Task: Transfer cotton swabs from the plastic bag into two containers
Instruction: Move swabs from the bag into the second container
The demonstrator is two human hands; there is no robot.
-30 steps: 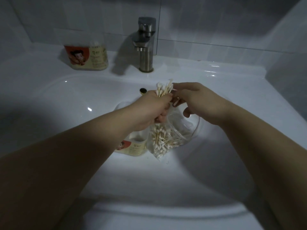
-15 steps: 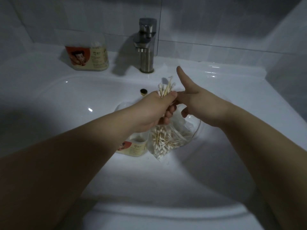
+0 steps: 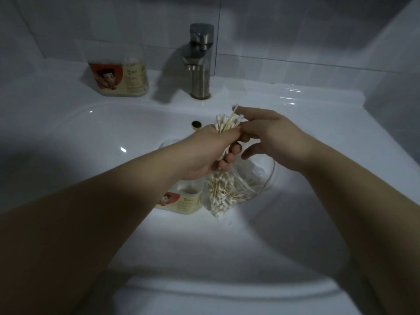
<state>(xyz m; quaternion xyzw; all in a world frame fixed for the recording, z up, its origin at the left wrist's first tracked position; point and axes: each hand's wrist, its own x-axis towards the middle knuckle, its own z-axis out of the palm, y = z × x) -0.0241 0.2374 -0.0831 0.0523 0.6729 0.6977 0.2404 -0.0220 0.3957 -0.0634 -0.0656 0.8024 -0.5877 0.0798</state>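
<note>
Currently: left hand (image 3: pixel 211 153) clenched round a bundle of swabs (image 3: pixel 228 123), gripped at mid-shaft. Bundle's long axis is steep, upper tips leaning away toward the faucet (image 3: pixel 200 62), lower ends hidden in the fist. Right hand (image 3: pixel 275 137) meets it from the right, forefinger and thumb pinching the upper tips; its other fingers hang loose.

Plastic bag (image 3: pixel 227 194) lies in the basin (image 3: pixel 91 137) directly under both hands, many swabs inside, mouth up toward the fist.

Near container (image 3: pixel 181 201) sits just beside the bag's left edge, half hidden under the left wrist; whether it touches the bag, cannot tell. Far container (image 3: pixel 120 78) stands on the ledge left of the faucet, well apart.

Judgement: the left hand is nearer to the near container, so the bundle goes down and toward the body, tilted upright so the shafts enter end-first. Risk: loose swabs fanning out.
</note>
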